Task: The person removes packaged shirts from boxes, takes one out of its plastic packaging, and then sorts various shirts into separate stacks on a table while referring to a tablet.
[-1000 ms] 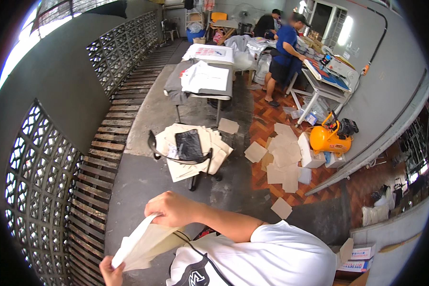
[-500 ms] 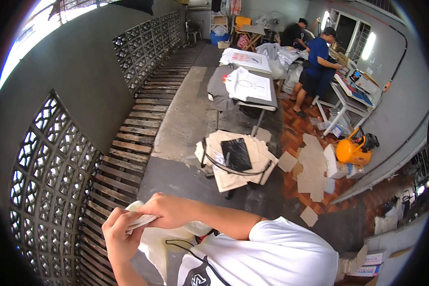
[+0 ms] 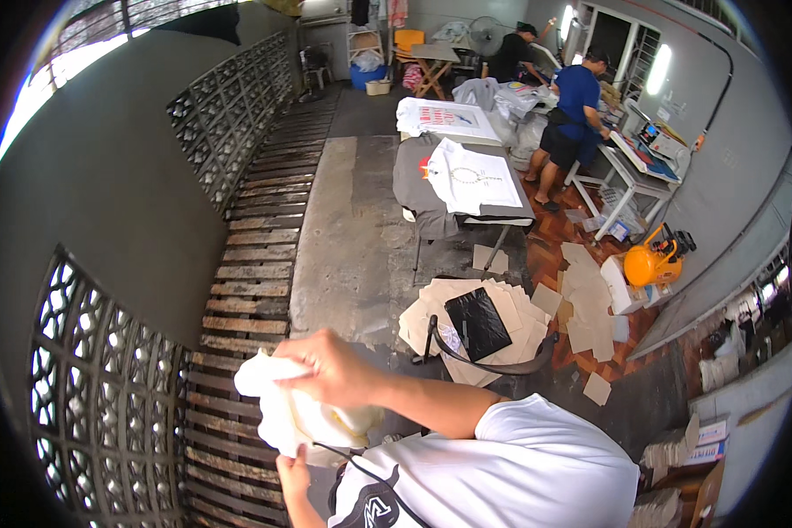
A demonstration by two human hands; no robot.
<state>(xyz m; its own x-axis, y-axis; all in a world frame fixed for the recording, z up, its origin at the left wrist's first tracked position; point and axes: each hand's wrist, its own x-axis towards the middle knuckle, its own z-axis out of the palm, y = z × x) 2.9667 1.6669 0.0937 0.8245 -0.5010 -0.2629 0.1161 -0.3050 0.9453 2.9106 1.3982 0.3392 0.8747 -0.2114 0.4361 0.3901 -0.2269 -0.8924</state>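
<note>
A crumpled off-white cloth (image 3: 283, 409) hangs between my two hands, over the left side of my body. My right hand (image 3: 330, 368) is closed around its upper end, knuckles up, and a bunched piece sticks out to the left of the fingers. Lower down, my left hand (image 3: 296, 475) pinches the cloth's bottom edge, thumb pointing up. Yellowish patches show in the folds beneath my right forearm. A black cord (image 3: 348, 453) runs across my white shirt near the cloth.
Beige sheets and a black plastic packet (image 3: 477, 324) cover a chair ahead. Beyond are tables with printed white shirts (image 3: 475, 176). Cardboard pieces (image 3: 587, 299) and an orange compressor (image 3: 651, 262) lie right. Two people (image 3: 576, 110) stand at the back. Wooden slats (image 3: 251, 286) run left.
My hands were together on a folded part of the cloth. Now they are apart: the right has moved right, the left down to the lower edge. The view has shifted too.
</note>
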